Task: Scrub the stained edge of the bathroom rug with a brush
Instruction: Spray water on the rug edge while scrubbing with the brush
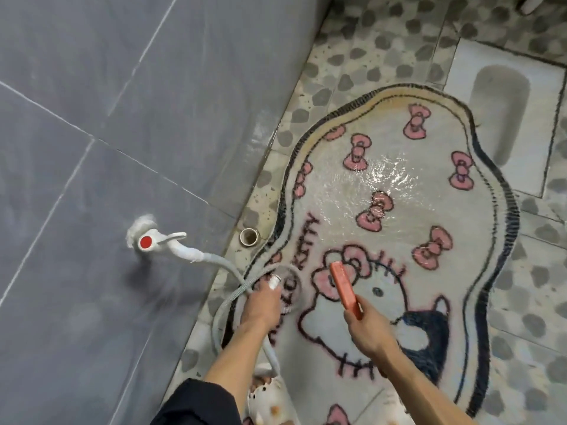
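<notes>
A white bathroom rug with pink bows, a cat face and a black wavy border lies on the pebble-patterned floor. Its far left edge is stained yellow-brown, and water shines on its middle. My right hand grips an orange brush by its near end, held above the cat face. My left hand holds the white nozzle end of a grey hose over the rug's left edge.
A white tap with a red cap sticks out of the grey tiled wall and feeds the hose. A short open pipe stands at the wall's foot. A squat toilet pan lies at far right. A patterned slipper shows near my left forearm.
</notes>
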A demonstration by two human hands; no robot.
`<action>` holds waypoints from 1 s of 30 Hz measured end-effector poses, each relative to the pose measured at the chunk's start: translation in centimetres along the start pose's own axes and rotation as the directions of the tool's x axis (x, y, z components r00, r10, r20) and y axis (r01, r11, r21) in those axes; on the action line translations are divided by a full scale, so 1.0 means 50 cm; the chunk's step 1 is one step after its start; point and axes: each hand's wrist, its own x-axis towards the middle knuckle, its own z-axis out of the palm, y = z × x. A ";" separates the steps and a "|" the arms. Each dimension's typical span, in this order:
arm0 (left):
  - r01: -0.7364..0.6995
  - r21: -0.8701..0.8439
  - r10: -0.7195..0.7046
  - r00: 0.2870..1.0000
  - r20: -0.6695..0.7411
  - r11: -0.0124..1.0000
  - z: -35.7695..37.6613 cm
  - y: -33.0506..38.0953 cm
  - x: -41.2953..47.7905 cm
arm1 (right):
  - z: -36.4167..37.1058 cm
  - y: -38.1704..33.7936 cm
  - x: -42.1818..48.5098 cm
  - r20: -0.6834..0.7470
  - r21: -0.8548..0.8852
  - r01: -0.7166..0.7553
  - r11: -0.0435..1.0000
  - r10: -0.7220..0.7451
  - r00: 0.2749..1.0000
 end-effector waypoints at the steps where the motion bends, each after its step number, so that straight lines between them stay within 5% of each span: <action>1: -0.007 -0.003 0.007 1.000 -0.015 1.000 0.015 -0.001 0.036 | 0.014 0.000 0.033 0.002 -0.011 0.020 1.000 -0.020 1.000; 13: -0.162 0.040 0.166 0.968 -0.190 0.986 0.121 -0.056 0.336 | 0.151 -0.031 0.379 -0.076 -0.195 0.332 0.923 -0.352 0.933; 20: -0.112 -0.196 0.102 0.993 -0.060 0.974 0.206 -0.144 0.361 | 0.228 -0.063 0.456 -0.075 -0.129 0.455 0.881 -0.467 0.881; 27: 0.037 0.080 -0.056 0.968 0.246 0.996 0.220 -0.245 0.298 | 0.236 0.013 0.384 0.017 -0.291 0.457 0.840 -0.473 0.881; 30: 0.035 0.063 -0.042 0.993 0.114 0.997 0.208 -0.251 0.307 | 0.260 0.033 0.380 0.002 -0.347 0.483 0.804 -0.514 0.858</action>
